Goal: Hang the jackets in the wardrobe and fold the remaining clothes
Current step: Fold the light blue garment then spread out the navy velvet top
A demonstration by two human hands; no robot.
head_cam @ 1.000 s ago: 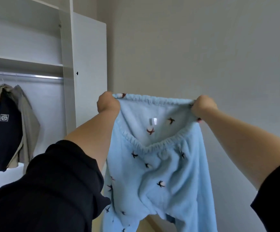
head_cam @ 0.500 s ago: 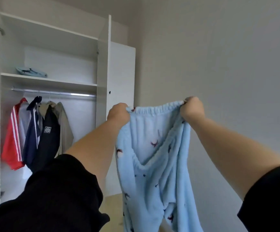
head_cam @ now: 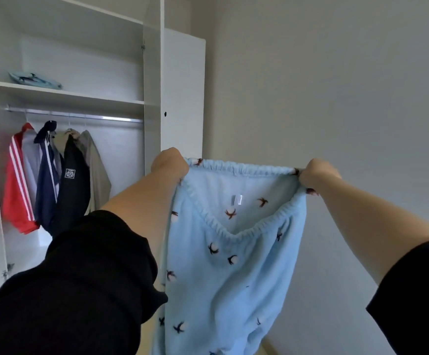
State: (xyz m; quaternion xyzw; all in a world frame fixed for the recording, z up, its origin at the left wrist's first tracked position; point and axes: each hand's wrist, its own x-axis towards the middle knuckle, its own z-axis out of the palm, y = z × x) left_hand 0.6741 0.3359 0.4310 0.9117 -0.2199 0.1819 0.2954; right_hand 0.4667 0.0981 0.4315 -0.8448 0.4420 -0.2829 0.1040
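Between left hand and right hand hang stretched blue pants.

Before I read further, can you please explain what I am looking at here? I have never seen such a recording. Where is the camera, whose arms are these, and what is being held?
There is no robot. The camera sits on a person's head and looks forward, so the two arms in black sleeves are that person's own. The left hand and the right hand each grip one end of the elastic waistband of light blue pyjama trousers with a small bird print, held up in the air. On the left stands an open white wardrobe. Several jackets hang on its rail. A folded light blue garment lies on the shelf above.
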